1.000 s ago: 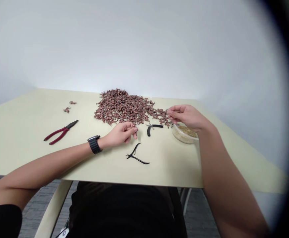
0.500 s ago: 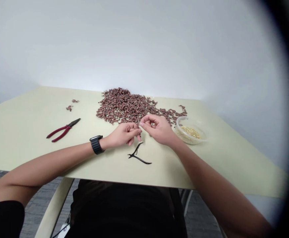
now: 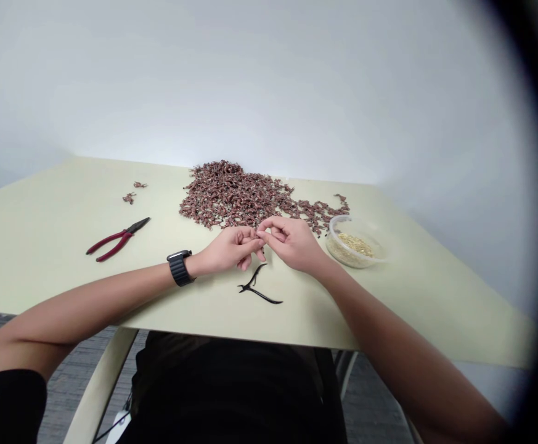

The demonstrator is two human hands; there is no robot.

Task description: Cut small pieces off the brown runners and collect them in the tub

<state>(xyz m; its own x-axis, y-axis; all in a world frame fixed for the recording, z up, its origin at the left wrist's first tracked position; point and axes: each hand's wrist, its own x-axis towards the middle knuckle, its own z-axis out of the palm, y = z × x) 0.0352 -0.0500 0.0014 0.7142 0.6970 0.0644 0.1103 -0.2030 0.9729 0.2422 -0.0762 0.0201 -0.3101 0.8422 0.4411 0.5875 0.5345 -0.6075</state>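
My left hand (image 3: 228, 248), with a black watch (image 3: 179, 267) on its wrist, rests on the pale table (image 3: 42, 246) with its fingers pinched together. My right hand (image 3: 289, 242) meets it fingertip to fingertip, also pinched. Whatever sits between the fingertips is too small to make out. A large heap of small brown pieces (image 3: 232, 195) lies just behind both hands. Black cutters (image 3: 254, 287) lie on the table right in front of them.
Red-handled pliers (image 3: 116, 238) lie to the left. Two small clusters of brown pieces (image 3: 132, 192) sit at the far left. A clear round tub of golden bits (image 3: 354, 248) stands to the right of my right hand. A white wall rises behind the table.
My right hand came from above the tub leftward to meet my left hand's fingertips. The small black-handled pliers seen earlier are now hidden behind it. My left hand has barely moved.
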